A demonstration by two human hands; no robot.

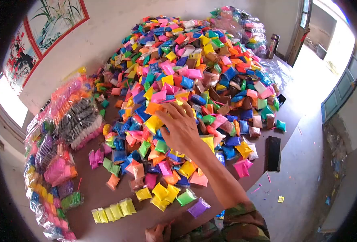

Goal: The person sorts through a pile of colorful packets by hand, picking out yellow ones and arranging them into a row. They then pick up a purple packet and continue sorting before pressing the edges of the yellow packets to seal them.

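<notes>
My right hand (179, 128) reaches over the middle of a big heap of small colourful sealed packets (210, 84). Its fingers are spread, with the fingertips down among the packets. An orange packet (153, 108) and a yellow packet (154, 123) lie right by the index finger and thumb; no firm grip on either shows. At the bottom edge, my left hand (158, 233) is curled closed and partly cut off; what it holds, if anything, is hidden. Near it lie a row of pale yellow packets (114, 210), a purple packet (198, 207) and a green packet (186, 197).
Clear bags of sorted packets (71, 117) line the table's left side, and more bagged packets (253, 32) stand at the back. A black phone (273, 154) lies near the right edge of the brown table (146, 215). A flask (273, 46) stands at the back right.
</notes>
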